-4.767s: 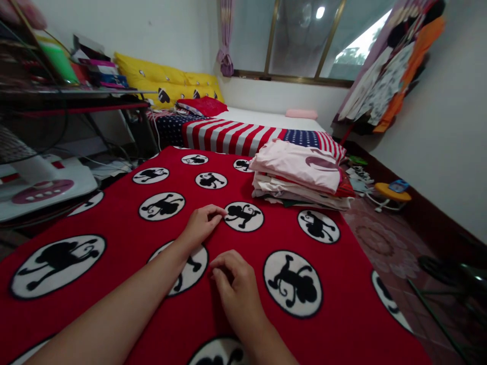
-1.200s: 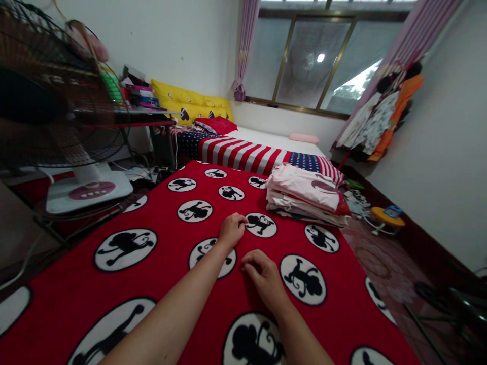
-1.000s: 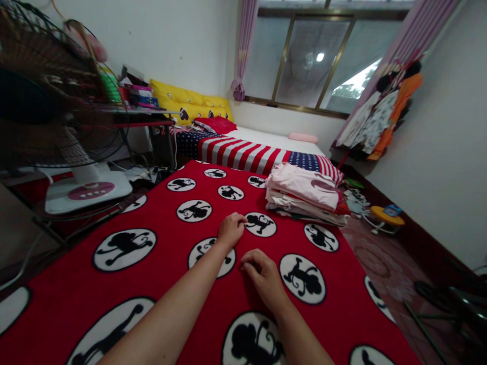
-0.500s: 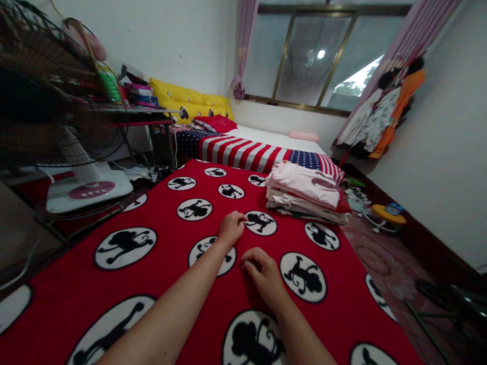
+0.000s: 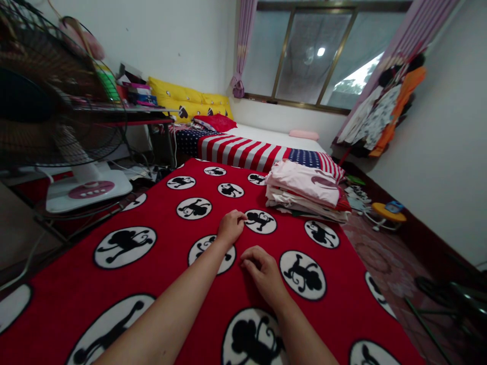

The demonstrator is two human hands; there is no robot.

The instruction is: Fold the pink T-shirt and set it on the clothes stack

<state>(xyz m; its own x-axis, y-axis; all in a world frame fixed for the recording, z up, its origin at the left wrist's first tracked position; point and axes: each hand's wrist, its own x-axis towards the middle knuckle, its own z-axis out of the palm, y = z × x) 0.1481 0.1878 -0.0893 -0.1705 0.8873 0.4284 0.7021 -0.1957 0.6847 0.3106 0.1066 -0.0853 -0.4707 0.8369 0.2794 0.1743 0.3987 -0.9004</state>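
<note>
My left hand [image 5: 231,226] rests on the red blanket [image 5: 163,279], which is printed with black monkeys in white circles. Its fingers are loosely bent and a little apart, with the tips at the edge of one printed circle, and I see nothing in them. Nearer to me and to the right, my right hand [image 5: 262,269] is at the blanket too. A gap shows between its thumb and curled fingers, and it holds nothing visible. Beyond both hands, on the right far part of the blanket, lies a stack of folded clothes [image 5: 304,190] with a pale pink garment on top.
To the left stands an electric fan [image 5: 91,187] beside a cluttered desk [image 5: 148,109]. Behind the blanket is a bed with a striped, starred cover [image 5: 243,154]. On the right floor are a yellow stool [image 5: 388,213] and a dark metal frame [image 5: 456,304]. Clothes [image 5: 384,111] hang by the window.
</note>
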